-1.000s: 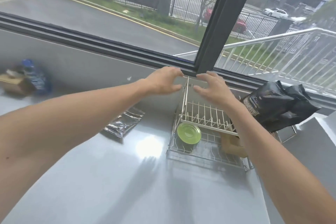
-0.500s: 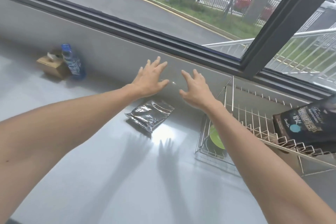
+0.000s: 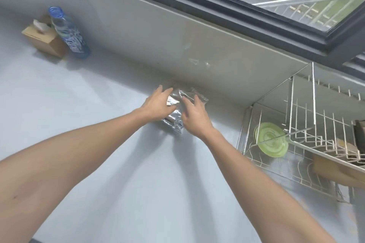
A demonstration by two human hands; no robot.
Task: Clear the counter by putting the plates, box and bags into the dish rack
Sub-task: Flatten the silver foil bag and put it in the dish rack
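Note:
A crinkled silver foil bag (image 3: pixel 176 117) lies on the grey counter against the back wall. My left hand (image 3: pixel 158 104) rests on its left edge and my right hand (image 3: pixel 194 115) on its right side, fingers spread over it; the bag still lies flat. At the right stands the wire dish rack (image 3: pixel 296 108). A green plate (image 3: pixel 270 142) sits on its lower level, next to a brown box (image 3: pixel 335 167). A dark bag (image 3: pixel 359 136) shows at the frame's right edge on the upper tier.
A brown tissue box (image 3: pixel 42 40) and a blue-labelled water bottle (image 3: pixel 68 32) stand at the back left by the wall. Bare grey counter (image 3: pixel 118 183) spreads in front of me. A window frame runs along the top.
Both hands moved left from the rack and came down onto the foil bag. My view swung left and down, so the dark bag slid almost out of frame.

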